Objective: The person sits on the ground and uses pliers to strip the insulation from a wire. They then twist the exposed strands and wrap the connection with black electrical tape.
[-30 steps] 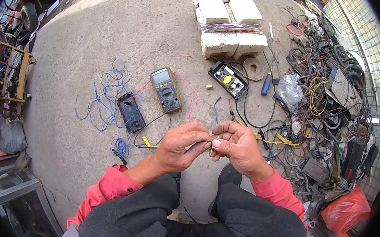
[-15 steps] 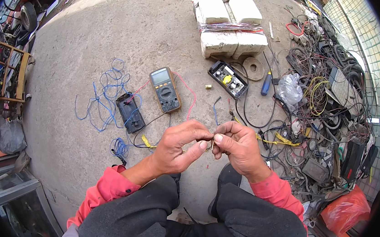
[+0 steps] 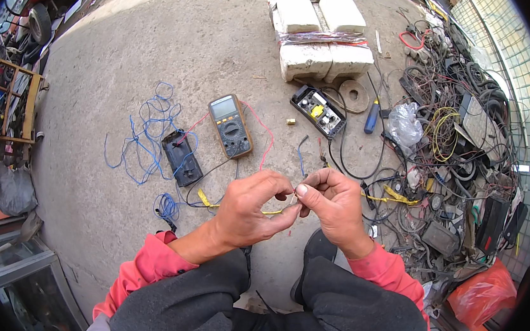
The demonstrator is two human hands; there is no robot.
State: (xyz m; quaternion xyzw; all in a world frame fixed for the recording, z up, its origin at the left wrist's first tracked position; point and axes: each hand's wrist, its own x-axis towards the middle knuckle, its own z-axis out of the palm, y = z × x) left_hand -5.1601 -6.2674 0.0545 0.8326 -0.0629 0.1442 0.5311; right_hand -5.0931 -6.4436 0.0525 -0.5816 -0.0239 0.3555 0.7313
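Observation:
My left hand (image 3: 248, 208) and my right hand (image 3: 331, 210) meet over the concrete between my knees, fingertips pinched on a small, thin, wire-like piece (image 3: 293, 199), too small to make out clearly. Beyond them lie a multimeter (image 3: 231, 126) with red and black leads, an open black casing (image 3: 182, 157) tangled with blue wire (image 3: 143, 141), and a black housing (image 3: 318, 110) exposing a circuit board and yellow component. A small brass-coloured block (image 3: 291, 121) sits beside that housing, and a screwdriver (image 3: 372, 117) with a blue handle lies to its right.
A white foam block (image 3: 317, 59) bound with tape stands ahead, beside a round disc (image 3: 360, 101). A pile of cables and scrap (image 3: 461, 184) fills the right side, with an orange-red bag (image 3: 482, 295). A metal rack (image 3: 3, 102) and glass-panelled frame (image 3: 17, 282) are at left.
My left thumb pulled back half a second ago and is now raised nearer the small piece, with the index finger curled. My right hand has shifted only slightly.

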